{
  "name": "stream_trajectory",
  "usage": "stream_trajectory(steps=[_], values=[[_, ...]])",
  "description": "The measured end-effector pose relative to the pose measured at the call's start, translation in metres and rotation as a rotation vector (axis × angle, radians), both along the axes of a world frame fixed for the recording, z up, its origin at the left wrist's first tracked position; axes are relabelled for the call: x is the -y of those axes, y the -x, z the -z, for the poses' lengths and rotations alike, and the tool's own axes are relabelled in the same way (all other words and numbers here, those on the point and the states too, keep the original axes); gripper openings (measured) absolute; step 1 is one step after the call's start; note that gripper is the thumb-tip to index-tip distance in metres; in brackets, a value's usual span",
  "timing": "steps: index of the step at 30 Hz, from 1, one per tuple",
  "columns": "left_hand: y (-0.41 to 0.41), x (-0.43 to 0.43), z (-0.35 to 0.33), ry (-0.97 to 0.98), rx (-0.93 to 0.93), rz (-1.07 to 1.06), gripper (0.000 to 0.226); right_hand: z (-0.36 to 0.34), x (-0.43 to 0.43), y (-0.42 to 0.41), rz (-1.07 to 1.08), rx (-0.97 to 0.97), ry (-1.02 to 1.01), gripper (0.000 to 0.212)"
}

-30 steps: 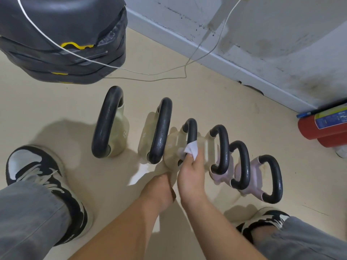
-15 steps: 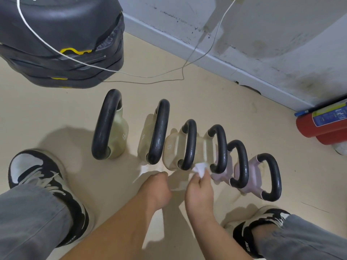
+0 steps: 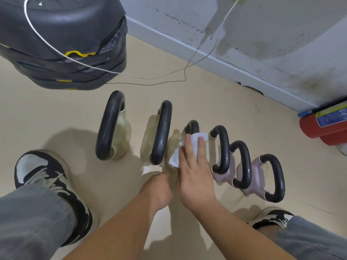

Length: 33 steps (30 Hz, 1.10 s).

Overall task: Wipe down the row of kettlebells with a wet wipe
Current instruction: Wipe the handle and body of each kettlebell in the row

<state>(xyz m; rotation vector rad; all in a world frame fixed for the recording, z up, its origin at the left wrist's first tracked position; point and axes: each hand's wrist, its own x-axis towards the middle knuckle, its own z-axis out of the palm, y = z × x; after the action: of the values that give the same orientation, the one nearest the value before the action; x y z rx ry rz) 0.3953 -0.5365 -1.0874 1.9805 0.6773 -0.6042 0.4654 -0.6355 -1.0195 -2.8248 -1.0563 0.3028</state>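
Note:
Several kettlebells with black handles stand in a row on the beige floor, from a large olive one at the left to a small pink one at the right. My right hand lies flat over the third kettlebell, pressing a white wet wipe onto its handle and body. My left hand is curled against the base of that kettlebell, its fingers hidden below.
A stack of black weight plates sits at the back left with a white cable trailing across it. A red fire extinguisher lies by the wall at right. My shoes flank the row.
My right hand has moved up from the floor side of the row and now lies flat over the third kettlebell with the wipe spread out. The left hand has barely moved.

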Motion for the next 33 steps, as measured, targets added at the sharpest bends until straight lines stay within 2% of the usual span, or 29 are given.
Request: stream_trajectory(steps=[1, 4, 7, 10, 12, 14, 17, 19, 21, 24, 27, 28, 29, 31, 33], values=[[0.001, 0.000, 0.001, 0.013, -0.001, -0.004, 0.020, 0.003, 0.004, 0.004, -0.062, 0.050, 0.028, 0.072], [0.005, -0.001, 0.003, 0.037, -0.001, 0.002, 0.032, 0.013, 0.016, 0.009, -0.182, 0.166, 0.111, 0.090], [0.010, -0.004, 0.004, 0.044, -0.007, 0.004, 0.040, 0.014, 0.025, 0.008, -0.310, 0.180, 0.324, 0.079], [0.011, -0.003, 0.001, 0.024, -0.028, 0.005, 0.020, 0.012, 0.037, 0.012, -0.478, 0.220, 0.656, 0.075], [0.007, -0.004, -0.002, 0.026, -0.027, 0.000, 0.019, 0.013, 0.047, 0.015, -0.572, 0.230, 0.743, 0.068], [0.005, -0.006, -0.004, 0.051, -0.032, -0.005, 0.026, 0.023, 0.061, 0.018, -0.611, 0.157, 0.770, 0.069], [0.005, -0.011, -0.009, 0.101, -0.098, -0.043, 0.043, 0.027, 0.071, 0.025, -0.405, -0.137, 0.460, 0.071], [0.007, -0.014, -0.020, 0.161, -0.133, -0.073, 0.051, 0.003, 0.061, 0.029, -0.059, -0.514, 0.250, 0.050], [0.007, -0.017, -0.037, 0.210, -0.117, -0.056, 0.048, -0.026, 0.041, 0.028, 0.355, -0.909, -0.014, 0.029], [0.008, -0.027, -0.070, 0.223, -0.087, -0.013, 0.042, -0.053, 0.015, 0.020, 0.702, -1.198, -0.357, 0.020], [0.011, -0.039, -0.100, 0.330, -0.003, -0.087, 0.024, -0.067, -0.002, 0.022, 0.781, -1.194, -0.446, 0.025], [0.012, -0.041, -0.109, 0.318, 0.019, -0.107, 0.012, -0.071, -0.005, 0.025, 0.778, -1.175, -0.452, 0.025], [0.013, -0.043, -0.114, 0.298, 0.033, -0.133, 0.009, -0.073, -0.007, 0.028, 0.778, -1.153, -0.446, 0.025], [0.015, -0.042, -0.123, 0.297, 0.051, -0.214, 0.030, -0.077, -0.005, 0.033, 0.787, -1.098, -0.439, 0.022], [0.016, -0.038, -0.129, 0.326, 0.074, -0.265, 0.036, -0.080, 0.001, 0.034, 0.832, -1.037, -0.474, 0.023]])
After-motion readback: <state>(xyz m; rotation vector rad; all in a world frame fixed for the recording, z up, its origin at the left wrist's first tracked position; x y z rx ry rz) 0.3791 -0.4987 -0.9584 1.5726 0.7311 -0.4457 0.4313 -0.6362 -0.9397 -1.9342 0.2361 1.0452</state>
